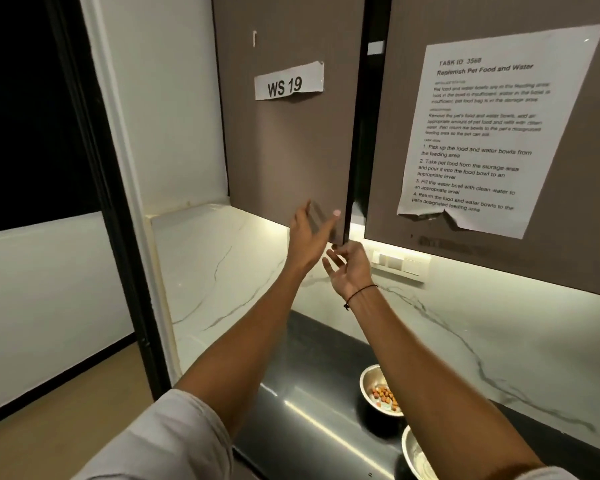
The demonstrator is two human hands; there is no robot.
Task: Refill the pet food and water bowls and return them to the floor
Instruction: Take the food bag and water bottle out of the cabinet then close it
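Observation:
A steel food bowl [368, 378] holding some coloured kibble stands on the dark counter [312, 386] at the lower right. A second steel bowl [413, 453] sits nearer to me, partly hidden by my right forearm. Both my hands are raised to the lower right corner of the brown upper cabinet door [291, 150], which stands slightly ajar. My left hand [310, 232] lies with straight fingers against the door's face near its edge. My right hand [349, 268], palm towards me, touches the door's bottom corner with its fingertips and holds nothing.
A second cabinet door [499, 237] on the right carries a printed task sheet [492, 133]. A "WS 19" label [288, 83] is on the left door. A marble backsplash [465, 323] with a switch plate [400, 263] is under the cabinets. A dark doorway is at left.

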